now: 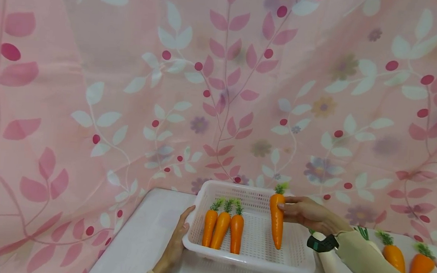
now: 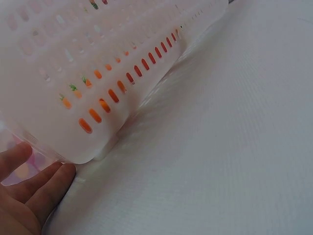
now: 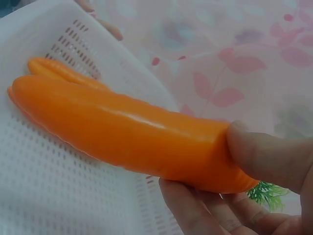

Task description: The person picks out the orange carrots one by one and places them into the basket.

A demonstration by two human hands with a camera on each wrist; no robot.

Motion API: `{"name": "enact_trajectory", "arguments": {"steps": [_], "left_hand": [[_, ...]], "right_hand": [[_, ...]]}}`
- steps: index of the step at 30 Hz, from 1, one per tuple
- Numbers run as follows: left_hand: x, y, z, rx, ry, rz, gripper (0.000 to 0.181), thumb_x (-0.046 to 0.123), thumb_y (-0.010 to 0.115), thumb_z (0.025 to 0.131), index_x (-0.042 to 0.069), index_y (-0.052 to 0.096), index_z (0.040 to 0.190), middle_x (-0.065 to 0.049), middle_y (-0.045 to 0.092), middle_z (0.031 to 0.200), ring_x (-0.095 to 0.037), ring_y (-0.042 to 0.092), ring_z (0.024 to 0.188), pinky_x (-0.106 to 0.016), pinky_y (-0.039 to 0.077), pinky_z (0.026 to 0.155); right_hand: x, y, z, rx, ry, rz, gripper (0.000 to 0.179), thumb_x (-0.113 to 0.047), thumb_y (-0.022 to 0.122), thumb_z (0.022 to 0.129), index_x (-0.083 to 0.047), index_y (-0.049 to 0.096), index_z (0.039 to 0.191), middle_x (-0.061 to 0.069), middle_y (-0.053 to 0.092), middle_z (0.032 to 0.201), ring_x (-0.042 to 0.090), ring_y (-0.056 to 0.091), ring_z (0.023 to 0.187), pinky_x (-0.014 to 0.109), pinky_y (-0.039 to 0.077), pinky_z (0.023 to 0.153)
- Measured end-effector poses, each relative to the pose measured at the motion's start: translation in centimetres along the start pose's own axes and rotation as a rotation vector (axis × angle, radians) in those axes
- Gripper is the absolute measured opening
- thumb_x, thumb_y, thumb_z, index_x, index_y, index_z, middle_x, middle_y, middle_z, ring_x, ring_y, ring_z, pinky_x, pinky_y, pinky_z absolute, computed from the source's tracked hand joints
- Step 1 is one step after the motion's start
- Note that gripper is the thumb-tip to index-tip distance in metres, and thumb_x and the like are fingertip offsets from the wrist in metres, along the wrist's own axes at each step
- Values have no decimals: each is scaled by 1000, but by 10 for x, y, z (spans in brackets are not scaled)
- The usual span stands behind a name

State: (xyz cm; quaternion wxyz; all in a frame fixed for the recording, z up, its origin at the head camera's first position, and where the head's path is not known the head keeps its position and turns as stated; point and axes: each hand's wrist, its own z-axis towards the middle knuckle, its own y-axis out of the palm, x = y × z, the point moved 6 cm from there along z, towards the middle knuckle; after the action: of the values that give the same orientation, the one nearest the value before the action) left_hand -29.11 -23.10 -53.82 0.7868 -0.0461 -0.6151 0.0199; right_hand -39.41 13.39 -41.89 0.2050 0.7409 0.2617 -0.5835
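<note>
My right hand [image 1: 305,212] pinches an orange carrot [image 1: 276,219] near its leafy top, thumb on one side and fingers on the other. It hangs tip down over the right part of a white perforated basket [image 1: 248,262]. In the right wrist view the carrot [image 3: 132,129] fills the middle, its green leaves [image 3: 266,193] partly behind the fingers. Three more carrots [image 1: 223,228] lie side by side in the basket's left part. My left hand [image 1: 176,241] rests at the basket's left end, its fingers extended against the wall in the left wrist view.
Right of the basket lie a white radish-like vegetable [image 1: 326,258] and two thick carrots [image 1: 394,257], partly behind the right forearm. The white table [image 1: 136,233] ends at the back against a pink floral curtain [image 1: 222,89].
</note>
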Motion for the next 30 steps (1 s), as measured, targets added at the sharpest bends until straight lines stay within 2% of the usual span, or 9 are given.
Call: {"name": "enact_trajectory", "arguments": {"steps": [4, 11, 14, 17, 21, 30], "left_hand": [[0, 1, 0, -5, 10, 5, 55, 39, 20, 114, 31, 21, 168, -15, 13, 177, -49, 31, 152, -74, 36, 116], [0, 0, -1, 13, -6, 22, 54, 42, 22, 115, 32, 22, 168, -12, 14, 178, -47, 29, 155, -71, 35, 118], [0, -1, -1, 15, -6, 24, 54, 41, 22, 115, 32, 22, 168, -12, 14, 178, -47, 30, 154, -70, 39, 116], [0, -1, 0, 13, 10, 8, 54, 39, 21, 115, 30, 22, 168, -14, 16, 177, -48, 33, 152, -69, 41, 115], [0, -1, 2, 3, 28, -21, 54, 38, 20, 115, 30, 23, 168, -14, 17, 176, -47, 33, 151, -70, 38, 117], [-1, -1, 1, -5, 0, -12, 55, 43, 22, 114, 34, 22, 168, -11, 16, 177, -45, 34, 151, -69, 41, 115]], "right_hand": [[4, 7, 6, 1, 5, 14, 67, -15, 62, 107, 19, 30, 155, 15, 67, 128, 26, 72, 113, 45, 58, 103], [12, 18, 17, -10, 32, 13, 62, -14, 65, 105, 17, 38, 152, 17, 66, 131, 27, 70, 114, 46, 57, 105], [16, 21, 21, 1, 45, 9, 63, -14, 66, 105, 16, 39, 152, 18, 66, 133, 28, 71, 114, 47, 57, 105], [19, 23, 25, 9, 52, 1, 62, -14, 66, 105, 16, 41, 152, 19, 66, 133, 28, 71, 114, 47, 57, 104], [22, 28, 28, 15, 62, 1, 57, -14, 66, 105, 15, 45, 148, 18, 66, 131, 28, 71, 112, 46, 58, 103], [30, 40, 33, 64, 110, 30, 51, -9, 67, 103, 16, 49, 143, 20, 67, 128, 29, 73, 108, 48, 60, 100]]}}
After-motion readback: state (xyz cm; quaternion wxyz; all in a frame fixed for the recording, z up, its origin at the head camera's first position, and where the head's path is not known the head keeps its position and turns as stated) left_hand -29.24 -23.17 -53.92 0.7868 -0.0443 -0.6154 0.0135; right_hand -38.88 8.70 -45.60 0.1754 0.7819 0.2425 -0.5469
